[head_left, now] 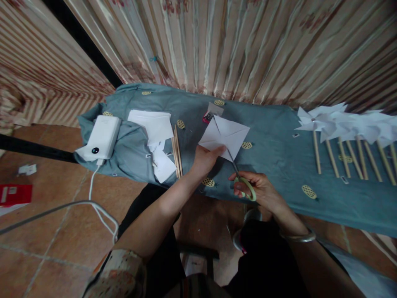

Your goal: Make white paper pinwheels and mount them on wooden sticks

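Between the thumb and fingers of my left hand (207,159) is a square sheet of white paper (234,131), creased along its diagonals and with a slit at its upper left corner. My right hand (260,186) grips scissors (249,189) by their pale green handles. The blades reach the paper's near corner, close to my left thumb; how far they are spread I cannot tell. Just beyond the paper lies a small red thing (207,117) beside a clear packet (215,109).
White paper sheets (151,123) and thin wooden sticks (176,153) lie to the left, near a white power bank (104,136) with its cable. Several paper pinwheels (325,116) on sticks rest at the right of the cloth-covered table (273,153). A curtain (217,49) hangs behind.
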### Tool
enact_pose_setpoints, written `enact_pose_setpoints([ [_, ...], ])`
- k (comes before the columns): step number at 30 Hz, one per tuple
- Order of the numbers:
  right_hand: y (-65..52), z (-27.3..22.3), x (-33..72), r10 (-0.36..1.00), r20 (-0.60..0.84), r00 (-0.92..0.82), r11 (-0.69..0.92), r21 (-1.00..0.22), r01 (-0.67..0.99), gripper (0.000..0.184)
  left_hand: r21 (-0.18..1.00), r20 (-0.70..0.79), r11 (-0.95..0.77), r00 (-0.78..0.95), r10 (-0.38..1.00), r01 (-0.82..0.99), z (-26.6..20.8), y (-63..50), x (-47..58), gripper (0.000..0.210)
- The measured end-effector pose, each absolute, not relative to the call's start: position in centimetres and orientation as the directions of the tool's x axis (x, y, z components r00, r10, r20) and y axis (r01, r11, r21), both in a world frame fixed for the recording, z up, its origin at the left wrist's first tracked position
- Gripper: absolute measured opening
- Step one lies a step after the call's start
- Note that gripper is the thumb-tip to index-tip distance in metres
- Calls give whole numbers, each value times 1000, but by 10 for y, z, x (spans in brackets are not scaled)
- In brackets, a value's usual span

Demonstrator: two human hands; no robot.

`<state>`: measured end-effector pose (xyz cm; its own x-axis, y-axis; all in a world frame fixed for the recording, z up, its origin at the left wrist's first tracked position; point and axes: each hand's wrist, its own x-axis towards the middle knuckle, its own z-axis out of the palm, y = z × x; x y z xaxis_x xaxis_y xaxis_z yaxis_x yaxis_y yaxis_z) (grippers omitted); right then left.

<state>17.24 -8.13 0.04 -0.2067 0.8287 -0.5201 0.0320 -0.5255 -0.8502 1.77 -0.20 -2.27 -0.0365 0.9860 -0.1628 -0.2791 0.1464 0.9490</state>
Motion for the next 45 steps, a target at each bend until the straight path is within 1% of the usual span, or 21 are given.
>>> enact_pose_setpoints([
  [6,-81,3,173,845,-489,-216,-491,-870,49,47,943,-203,205,38,979,-262,-22,-5,19,18],
  [10,-81,2,173,840,-501,-210,-502,-863,53,47,937,-219,214,14,976,-275,-22,-5,20,22],
  [17,-81,-1,173,846,-494,-199,-497,-867,42,46,937,-191,182,-2,982,-299,-22,-5,20,18],
  [22,-81,0,173,850,-488,-199,-486,-872,64,47,945,-199,182,-36,979,-270,-23,-5,19,22],
  [30,-80,3,172,868,-454,-201,-450,-890,65,49,940,-224,230,53,973,-252,-27,-8,21,17],
  [38,-81,1,171,860,-477,-181,-479,-877,32,47,946,-220,221,33,975,-235,-28,-7,21,15],
  [45,-80,-1,172,869,-450,-204,-445,-892,75,45,936,-249,254,51,967,-242,-26,-9,22,13],
])
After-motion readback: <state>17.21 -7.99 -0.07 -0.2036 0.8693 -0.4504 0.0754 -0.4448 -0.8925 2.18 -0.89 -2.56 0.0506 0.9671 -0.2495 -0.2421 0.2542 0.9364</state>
